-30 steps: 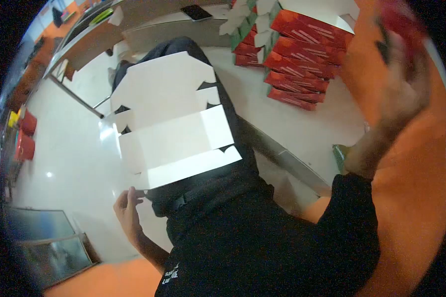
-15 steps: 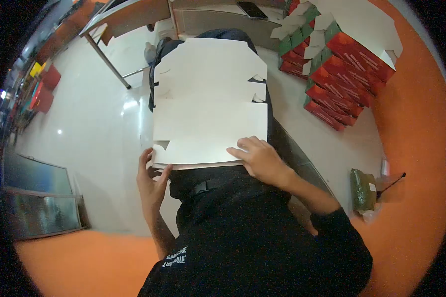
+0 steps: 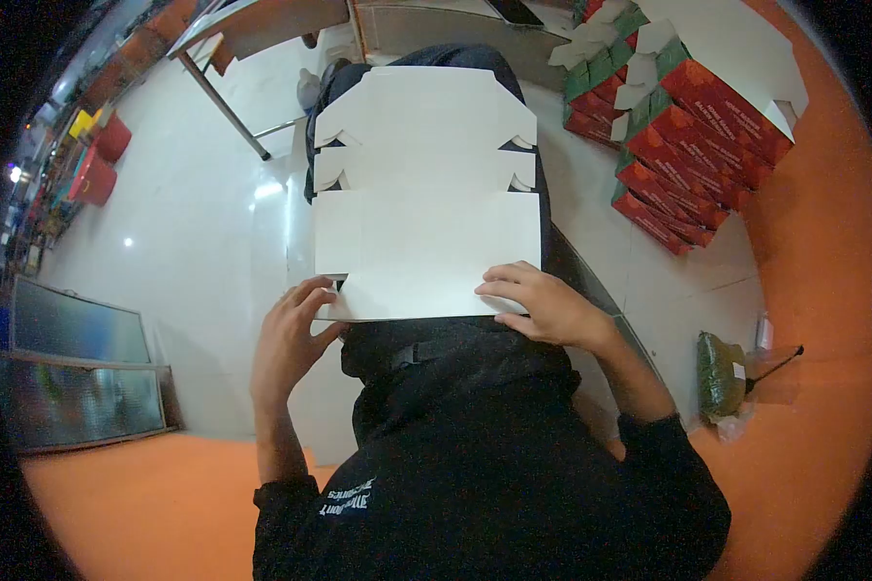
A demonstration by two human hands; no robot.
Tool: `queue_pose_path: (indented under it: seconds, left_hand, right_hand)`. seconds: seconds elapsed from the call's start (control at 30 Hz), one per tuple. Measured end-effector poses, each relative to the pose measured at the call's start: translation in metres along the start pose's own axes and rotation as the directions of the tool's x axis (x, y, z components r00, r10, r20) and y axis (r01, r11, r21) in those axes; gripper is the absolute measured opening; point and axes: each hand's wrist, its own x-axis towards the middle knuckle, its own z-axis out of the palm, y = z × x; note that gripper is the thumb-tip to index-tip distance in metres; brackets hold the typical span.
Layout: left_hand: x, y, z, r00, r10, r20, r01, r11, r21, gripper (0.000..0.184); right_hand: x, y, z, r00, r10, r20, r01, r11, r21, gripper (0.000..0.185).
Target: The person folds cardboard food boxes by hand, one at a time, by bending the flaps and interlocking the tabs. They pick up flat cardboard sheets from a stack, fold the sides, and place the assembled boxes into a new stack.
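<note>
A flat white cardboard box blank [image 3: 426, 223] lies across my lap, plain side up, with cut notches along both sides. My left hand [image 3: 295, 329] is closed on its near left corner, fingers over the top and thumb near the lower edge. At the near right corner, my right hand [image 3: 547, 302] grips the border with curled fingers on the surface and the thumb by the edge. The underside of the blank is hidden.
Red and green folded boxes [image 3: 693, 145] are stacked on the floor to the right, some with white flaps open. A green packet [image 3: 722, 378] lies nearer on the right. A metal-legged table [image 3: 262, 39] stands ahead, and a dark phone [image 3: 515, 12] rests at the top.
The blank's near edges now look lined up, where a second layer showed below before. My left fingers have moved from the side onto the top corner; my right hand has shifted slightly right.
</note>
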Motion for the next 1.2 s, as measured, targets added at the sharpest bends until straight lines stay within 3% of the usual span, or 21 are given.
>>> queue_pose_path:
  seconds: [0.23, 0.43, 0.53, 0.63, 0.73, 0.87, 0.97, 1.0, 1.1, 1.13, 1.2]
  left_hand:
    - [0.013, 0.003, -0.008, 0.987, 0.008, 0.160, -0.015, 0.999, 0.045, 0.032]
    - [0.021, 0.001, -0.012, 0.963, 0.057, 0.264, -0.080, 0.994, 0.077, 0.039]
    - [0.022, 0.007, -0.012, 0.946, 0.083, 0.312, -0.153, 0.967, 0.205, 0.040]
    - [0.020, 0.013, -0.006, 0.957, 0.127, 0.261, -0.225, 0.892, 0.392, 0.033]
    - [0.020, 0.027, 0.003, 0.942, 0.311, 0.125, -0.327, 0.772, 0.545, 0.026]
    - [0.040, 0.012, 0.032, 0.926, 0.284, 0.248, -0.348, 0.898, 0.269, 0.020]
    - [0.074, -0.012, 0.035, 0.847, 0.151, 0.510, -0.276, 0.944, 0.180, 0.014]
    - [0.081, -0.024, 0.039, 0.875, 0.221, 0.431, -0.313, 0.937, 0.154, 0.012]
    - [0.110, -0.031, 0.038, 0.834, 0.304, 0.461, -0.386, 0.918, 0.094, 0.010]
    - [0.112, -0.028, 0.036, 0.876, 0.207, 0.436, -0.269, 0.959, 0.085, 0.011]
    - [0.107, -0.013, 0.033, 0.924, 0.163, 0.347, -0.239, 0.952, 0.189, 0.011]
  right_hand:
    - [0.001, -0.001, 0.007, 1.000, 0.004, -0.029, -0.006, 0.999, -0.049, 0.036]
    - [0.007, -0.012, 0.017, 0.989, -0.097, -0.112, 0.029, 0.869, -0.494, 0.039]
    - [0.018, -0.012, 0.016, 0.996, -0.068, -0.058, 0.032, 0.880, -0.474, 0.037]
    - [0.027, -0.013, 0.018, 0.992, 0.067, 0.111, -0.011, 0.898, -0.440, 0.033]
    - [0.028, -0.008, 0.020, 0.998, -0.004, 0.064, 0.026, 0.936, -0.350, 0.028]
    - [0.040, 0.008, 0.012, 0.987, 0.006, 0.163, 0.024, 0.983, -0.184, 0.026]
    - [0.064, 0.025, -0.010, 0.940, 0.045, 0.339, -0.047, 0.999, -0.001, 0.024]
    - [0.073, 0.035, -0.011, 0.946, 0.041, 0.321, -0.048, 0.999, 0.016, 0.024]
    - [0.089, 0.051, -0.005, 0.957, 0.095, 0.274, -0.103, 0.995, 0.016, 0.023]
    - [0.092, 0.050, -0.003, 0.958, 0.122, 0.261, -0.129, 0.992, 0.008, 0.023]
    - [0.090, 0.031, -0.002, 0.947, 0.223, 0.230, -0.180, 0.964, -0.193, 0.023]
